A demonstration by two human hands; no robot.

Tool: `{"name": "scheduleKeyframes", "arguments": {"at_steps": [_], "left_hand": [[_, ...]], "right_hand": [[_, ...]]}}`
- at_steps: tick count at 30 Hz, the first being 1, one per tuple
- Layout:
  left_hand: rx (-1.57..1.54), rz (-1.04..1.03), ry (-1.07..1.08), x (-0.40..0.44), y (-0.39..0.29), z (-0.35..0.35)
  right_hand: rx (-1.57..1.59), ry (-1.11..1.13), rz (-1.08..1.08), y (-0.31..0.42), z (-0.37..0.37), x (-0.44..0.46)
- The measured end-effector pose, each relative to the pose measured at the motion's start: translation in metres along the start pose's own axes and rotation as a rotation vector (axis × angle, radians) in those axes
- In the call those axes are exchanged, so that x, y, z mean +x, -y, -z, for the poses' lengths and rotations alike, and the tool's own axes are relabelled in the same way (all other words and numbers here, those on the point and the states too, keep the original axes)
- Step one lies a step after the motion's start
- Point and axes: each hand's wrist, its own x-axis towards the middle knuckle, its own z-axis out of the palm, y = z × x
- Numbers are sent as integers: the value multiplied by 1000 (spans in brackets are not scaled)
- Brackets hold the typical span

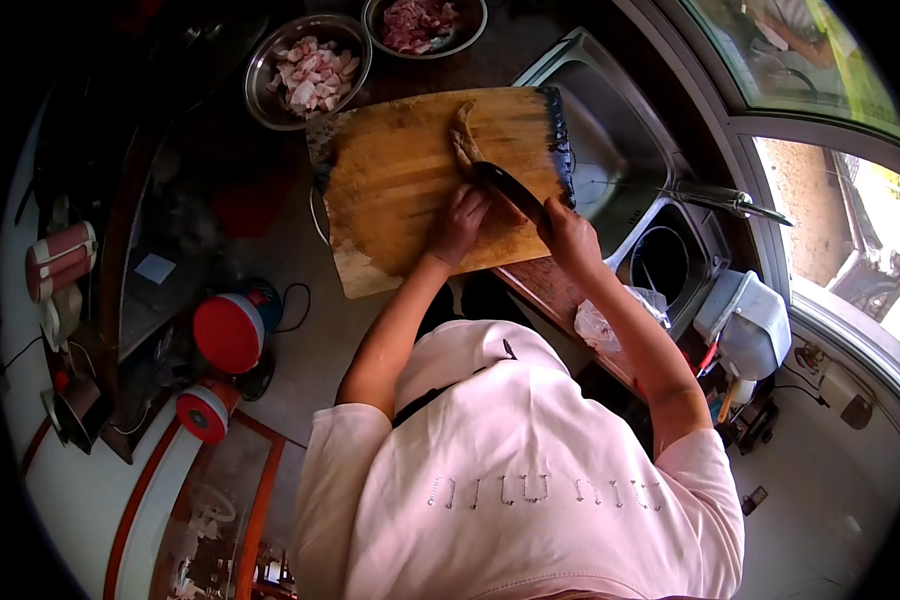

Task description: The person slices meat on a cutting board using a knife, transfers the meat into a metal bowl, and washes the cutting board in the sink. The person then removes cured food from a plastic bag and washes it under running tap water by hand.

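Note:
A worn wooden cutting board [390, 170] lies under both my hands. On it is a long brownish strip of meat [464, 135], running from the far edge toward me and partly hidden by the knife. My right hand [573, 240] is wrapped round the handle of a dark kitchen knife [508, 186]; its blade lies across the strip, pointing away and to the left. My left hand [460, 224] rests on the board left of the blade, its fingers bent and pressed against the strip. The fingertips are partly hidden.
Behind the board stand a metal bowl of pale meat pieces [313, 78] and a metal bowl of redder meat [417, 27]. A steel sink [610, 140] adjoins the board on the right. A plastic bag [598, 325] lies near my right forearm. Red-topped containers [228, 332] stand at the left.

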Motion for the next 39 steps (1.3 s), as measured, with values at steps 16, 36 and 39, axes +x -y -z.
{"name": "scheduleKeyframes", "arguments": {"at_steps": [16, 36, 39], "left_hand": [[-69, 15, 10, 3, -4, 4], [-26, -29, 11, 7, 3, 3], [-28, -39, -15, 7, -2, 2]], "right_hand": [[-2, -98, 74, 13, -38, 24], [-39, -103, -7, -31, -37, -35], [-11, -109, 14, -46, -20, -58]]}}
